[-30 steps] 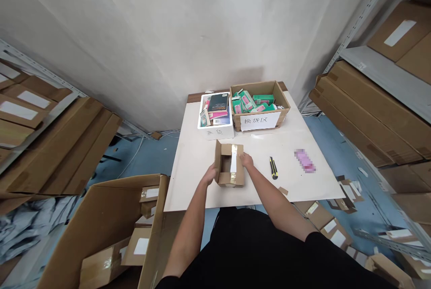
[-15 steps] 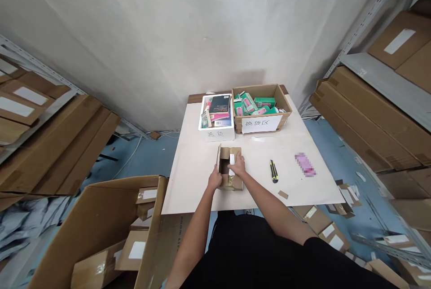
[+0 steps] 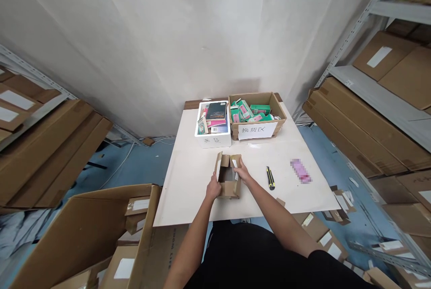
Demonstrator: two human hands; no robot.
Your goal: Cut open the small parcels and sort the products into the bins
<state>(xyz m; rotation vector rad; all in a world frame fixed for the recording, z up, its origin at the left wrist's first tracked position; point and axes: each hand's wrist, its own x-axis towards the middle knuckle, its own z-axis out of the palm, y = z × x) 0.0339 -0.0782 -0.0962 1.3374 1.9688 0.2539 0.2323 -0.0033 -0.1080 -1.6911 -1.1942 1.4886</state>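
Observation:
A small brown cardboard box (image 3: 229,190) stands on the white-topped table with its top flaps spread apart. My left hand (image 3: 213,186) is closed on its left side and flap. On the opposite side, my right hand (image 3: 243,172) grips the right flap, which carries a white label. The box's inside looks dark, and I cannot make out anything in it. To the right of my right hand lies a black and yellow utility knife (image 3: 270,178). A pink, pixel-blurred item (image 3: 301,171) is farther right.
At the table's back are a white bin (image 3: 213,141) of books and a cardboard carton (image 3: 257,131) of green and pink boxes. A large carton (image 3: 90,217) holding parcels stands at the left. Shelves with boxes (image 3: 380,55) flank both sides. A cardboard scrap (image 3: 280,201) lies near the front edge.
Both flaps of the small box are now pulled wider, showing more of its inside. My right hand has shifted from the top of the right flap to its outer edge. The view has tilted slightly.

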